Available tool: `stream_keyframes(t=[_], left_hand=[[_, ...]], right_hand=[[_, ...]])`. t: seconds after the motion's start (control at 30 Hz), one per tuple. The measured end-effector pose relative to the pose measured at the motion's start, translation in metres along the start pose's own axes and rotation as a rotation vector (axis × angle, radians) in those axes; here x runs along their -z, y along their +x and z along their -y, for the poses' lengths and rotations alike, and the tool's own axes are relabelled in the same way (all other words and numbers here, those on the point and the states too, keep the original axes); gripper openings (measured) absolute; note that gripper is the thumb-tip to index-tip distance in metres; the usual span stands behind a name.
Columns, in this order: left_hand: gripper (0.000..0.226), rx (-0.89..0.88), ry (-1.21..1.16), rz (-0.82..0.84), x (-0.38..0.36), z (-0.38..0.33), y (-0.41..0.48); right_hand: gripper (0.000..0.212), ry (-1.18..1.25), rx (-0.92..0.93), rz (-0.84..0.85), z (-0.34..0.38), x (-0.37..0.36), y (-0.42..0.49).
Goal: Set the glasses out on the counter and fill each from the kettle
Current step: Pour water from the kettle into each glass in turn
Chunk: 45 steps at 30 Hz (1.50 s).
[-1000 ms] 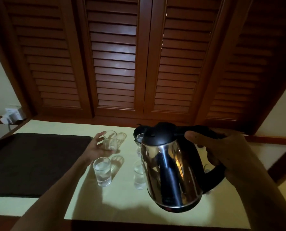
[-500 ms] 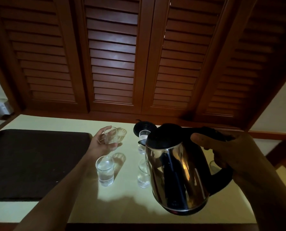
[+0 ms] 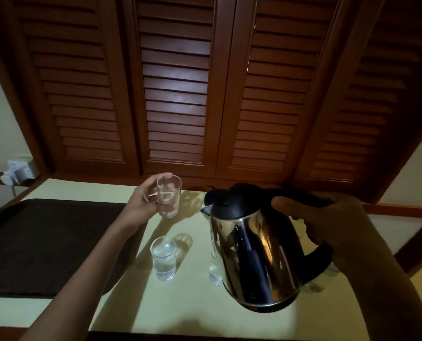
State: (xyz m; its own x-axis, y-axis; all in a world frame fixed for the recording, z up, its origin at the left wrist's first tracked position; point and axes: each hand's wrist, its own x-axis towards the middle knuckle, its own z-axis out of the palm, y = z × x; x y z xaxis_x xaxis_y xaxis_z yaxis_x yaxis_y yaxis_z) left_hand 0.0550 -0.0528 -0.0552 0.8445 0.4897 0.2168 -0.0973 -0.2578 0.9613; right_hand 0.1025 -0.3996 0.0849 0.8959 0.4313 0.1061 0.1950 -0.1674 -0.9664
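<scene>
Left hand (image 3: 144, 205) lifts an empty glass (image 3: 168, 196); right hand (image 3: 333, 225) holds the kettle (image 3: 256, 252) in the air.

The left fingers (image 3: 173, 206) wrap the glass, which is clear of the pale surface (image 3: 180, 306) and tilted slightly, just left of the kettle's spout. The right fingers are closed around the black handle, and the steel kettle hangs above the right part of the surface, leaning left. 1 glass holding water (image 3: 163, 258) stands on the surface nearer the camera, below the lifted one. A 2nd standing glass (image 3: 214, 271) is half hidden behind the kettle. A dark mat (image 3: 40, 244) lies at left.
</scene>
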Motion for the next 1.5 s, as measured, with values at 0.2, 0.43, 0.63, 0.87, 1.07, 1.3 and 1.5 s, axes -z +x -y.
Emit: stream_keyframes(t=[0.2,0.43,0.63,0.87,1.07,1.3,1.5], left_hand=[[0.08,-0.009,-0.049,0.053,0.0,-0.051,-0.051],[0.084,0.049,-0.114,0.047,-0.013,-0.053,-0.118],[0.08,0.078,-0.079,0.049,-0.023,-0.027,-0.16],[0.078,0.107,-0.038,0.04,-0.035,-0.004,-0.19],[0.078,0.143,-0.042,0.042,-0.045,0.002,-0.198],[0.076,0.167,-0.044,0.042,-0.051,0.011,-0.203],[0.077,0.161,-0.05,0.044,-0.052,0.024,-0.206]], right_hand=[[0.015,0.038,0.03,0.041,0.006,-0.006,-0.01],[0.02,0.007,0.035,0.11,0.02,-0.002,-0.024],[0.04,-0.137,0.038,0.2,0.027,-0.005,-0.035],[0.038,-0.321,0.045,0.254,0.026,-0.014,-0.042],[0.04,-0.44,0.076,0.334,0.028,-0.021,-0.046],[0.041,-0.541,0.061,0.348,0.029,-0.031,-0.045],[0.04,-0.622,0.07,0.344,0.03,-0.038,-0.044]])
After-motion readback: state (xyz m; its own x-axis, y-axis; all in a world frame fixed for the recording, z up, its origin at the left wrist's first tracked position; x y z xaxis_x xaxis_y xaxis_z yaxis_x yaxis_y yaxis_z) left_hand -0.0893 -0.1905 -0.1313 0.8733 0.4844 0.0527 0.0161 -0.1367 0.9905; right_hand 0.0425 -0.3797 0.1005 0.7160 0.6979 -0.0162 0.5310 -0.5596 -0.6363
